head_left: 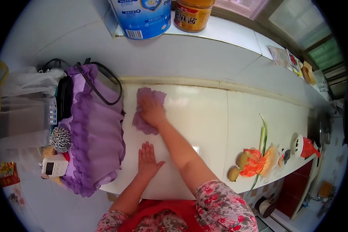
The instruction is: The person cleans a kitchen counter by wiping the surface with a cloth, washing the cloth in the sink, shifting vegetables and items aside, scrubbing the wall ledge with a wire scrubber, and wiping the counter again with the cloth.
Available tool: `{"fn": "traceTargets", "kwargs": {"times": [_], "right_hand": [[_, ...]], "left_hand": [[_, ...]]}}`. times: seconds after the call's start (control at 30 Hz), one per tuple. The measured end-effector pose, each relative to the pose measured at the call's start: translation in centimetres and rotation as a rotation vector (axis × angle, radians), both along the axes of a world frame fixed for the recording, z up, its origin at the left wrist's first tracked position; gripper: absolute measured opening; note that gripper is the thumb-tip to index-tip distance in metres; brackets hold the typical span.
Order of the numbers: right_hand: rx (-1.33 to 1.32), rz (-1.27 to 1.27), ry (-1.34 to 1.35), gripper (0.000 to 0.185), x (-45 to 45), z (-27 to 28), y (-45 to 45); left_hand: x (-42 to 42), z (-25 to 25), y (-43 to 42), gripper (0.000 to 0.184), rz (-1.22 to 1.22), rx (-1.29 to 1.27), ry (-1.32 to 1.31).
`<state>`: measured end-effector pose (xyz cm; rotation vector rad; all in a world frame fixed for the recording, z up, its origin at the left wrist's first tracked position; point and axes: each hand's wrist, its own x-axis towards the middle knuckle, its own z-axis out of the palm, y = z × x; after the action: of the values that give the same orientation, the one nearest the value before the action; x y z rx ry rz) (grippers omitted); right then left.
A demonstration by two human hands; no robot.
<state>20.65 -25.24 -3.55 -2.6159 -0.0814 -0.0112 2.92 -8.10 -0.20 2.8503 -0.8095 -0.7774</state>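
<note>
A crumpled purple cloth (pixel 143 124) lies on the white countertop (pixel 193 112) towards the back wall. Pressed down on it is my right hand (pixel 154 111), its fingers over the cloth and slightly blurred. My left hand (pixel 147 158) rests flat on the counter nearer to me, fingers stretched out and holding nothing. To the left of both hands stands a box-like item under a ruffled purple cover (pixel 104 131), with a black cord (pixel 116 87) looped over its top.
On the right of the counter lie potatoes (pixel 233 173), green onion (pixel 263 135) and an orange-red plastic bag (pixel 253 162). A blue can (pixel 145 19) and a sesame paste jar (pixel 192 15) stand on the ledge. A white timer-like device (pixel 55 166) sits at left.
</note>
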Motion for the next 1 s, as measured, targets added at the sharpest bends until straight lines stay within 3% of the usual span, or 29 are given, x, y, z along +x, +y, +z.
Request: {"fn": "traceTargets", "kwargs": {"times": [0.03,0.1,0.13,0.23,0.3,0.37,0.47,0.5,0.53,0.57,0.63,0.73,0.8,0.87,0.9,0.97,1.0], "right_hand": [[0.026,0.009,0.077,0.058,0.2,0.0,-1.8],[-0.06,-0.386,-0.034,0.055,-1.6,0.4,-8.0],[-0.166,-0.38,-0.284,0.055,-3.4,-1.5,-11.5],[-0.274,-0.647,-0.131,0.059,-9.1,-0.1,-18.3],[-0.311,-0.749,-0.097,0.062,-9.6,-0.1,-17.8],[-0.489,-1.067,-0.182,0.071,-8.1,-1.3,-15.0],[-0.191,-0.68,-0.202,0.083,-3.9,-1.3,-6.5],[-0.02,-0.532,-0.199,0.078,-2.4,-0.4,-3.1],[-0.053,-0.445,-0.117,0.076,-1.0,0.7,0.2],[-0.116,-0.392,-0.217,0.067,0.6,1.0,2.8],[0.244,-0.18,-0.067,0.052,4.9,1.9,4.4],[0.274,0.014,-0.166,0.049,9.3,0.3,6.7],[0.345,0.028,-0.172,0.046,9.8,1.0,6.7],[0.135,0.085,0.191,0.049,9.0,6.1,5.3],[0.129,0.088,0.185,0.049,8.3,5.4,4.9],[0.103,-0.241,-0.239,0.067,5.1,2.2,5.0],[0.109,-0.232,-0.237,0.067,3.5,1.3,5.4]], "left_hand": [[0.1,-0.1,-0.1,0.101,-0.017,0.011,-0.007],[0.3,0.2,-0.3,0.101,-0.004,0.009,0.004],[0.3,0.4,-0.1,0.101,0.0,0.01,0.013],[0.4,0.2,0.1,0.102,-0.013,-0.017,0.016],[0.5,0.3,0.0,0.102,-0.001,-0.017,0.02],[0.5,0.4,-0.2,0.102,0.015,-0.012,0.027],[0.6,0.1,-0.2,0.102,0.005,0.003,0.056],[0.3,0.0,0.0,0.101,0.009,-0.015,0.014],[0.1,-0.3,0.1,0.101,0.012,-0.034,-0.027],[0.3,-0.1,-0.1,0.1,-0.003,0.001,-0.014],[0.6,0.2,0.0,0.101,0.006,-0.021,0.023],[0.6,-0.4,0.4,0.101,0.011,-0.069,0.025],[0.2,-0.4,0.4,0.103,-0.009,-0.033,0.002],[0.2,-0.3,0.2,0.102,0.018,-0.072,0.043],[0.5,-0.3,0.2,0.102,0.05,-0.102,0.071],[0.5,-0.7,0.3,0.102,0.053,-0.121,0.055],[0.3,-0.8,0.5,0.102,0.051,-0.132,0.048]]}}
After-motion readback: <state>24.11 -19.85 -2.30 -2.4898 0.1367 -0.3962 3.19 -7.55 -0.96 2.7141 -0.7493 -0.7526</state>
